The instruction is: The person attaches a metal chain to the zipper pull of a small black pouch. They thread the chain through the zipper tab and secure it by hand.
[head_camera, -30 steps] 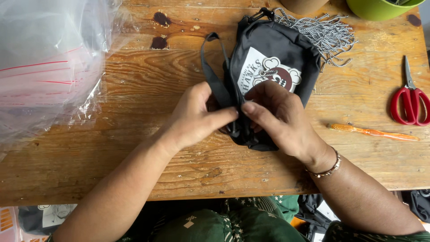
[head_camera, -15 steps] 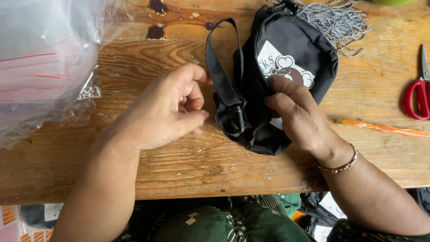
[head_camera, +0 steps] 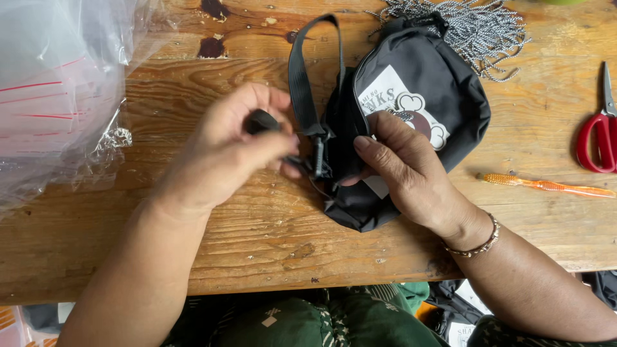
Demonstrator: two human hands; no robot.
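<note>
Head view: looks down on a worn wooden plank table (head_camera: 193, 250), both forearms reaching in from the lower edge.
Left hand (head_camera: 234, 151): curled, fingers and thumb pinched shut on a small black plastic buckle piece (head_camera: 260, 121) at the end of the strap.
Right hand (head_camera: 408, 170): palm down, fingers pressing on the lower half of the bag; a beaded bracelet (head_camera: 479, 241) sits on the wrist.
Bag: a small black fabric pouch with a white printed patch (head_camera: 418, 90) lies flat mid-table, under the right hand and just right of the left.
Strap: a black webbing strap (head_camera: 302, 71) loops up from the pouch, beside the left fingers.
Nearby: clear plastic bags (head_camera: 51, 96) far left; red-handled scissors (head_camera: 598, 135) and an orange plastic stick (head_camera: 546, 186) far right; grey-white cord bundle (head_camera: 475, 29) above the pouch.
</note>
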